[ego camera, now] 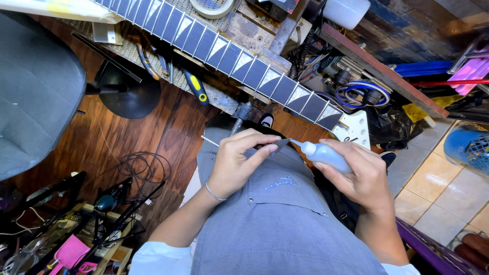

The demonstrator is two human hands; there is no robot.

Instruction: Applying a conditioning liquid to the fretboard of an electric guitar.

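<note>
- The right hand (364, 175) is wrapped around a small white squeeze bottle (326, 157). Its fingers are closed tight on the soft body of the bottle.
- The bottle's thin tip (296, 144) points left and touches, or almost touches, a small flat grey piece (281, 144).
- The left hand (239, 160) pinches that small piece. The thumb and the first fingers are pressed together on it, and the other fingers curl under.
- Both hands are held up in front of the person's grey shirt (277, 219), just below the guitar neck (229, 51) that lies on the counter (252, 31).
- A hard squeeze could push out too much from the bottle. It might run off the small piece and onto the left fingers or drip on the shirt.
- The piece is tiny and held only by the fingertips. If they get wet or slippery, I think it could slide out and fall to the wooden floor (173, 127), where it would be hard to find among the wires (142, 168).
- If the tip pokes too hard, it could knock the piece sideways.
- The left wrist, with a thin bracelet (214, 192), is bent a little inward. The right wrist is bent inward too, so both hands meet in the middle.
- I cannot tell what is inside the bottle.
</note>
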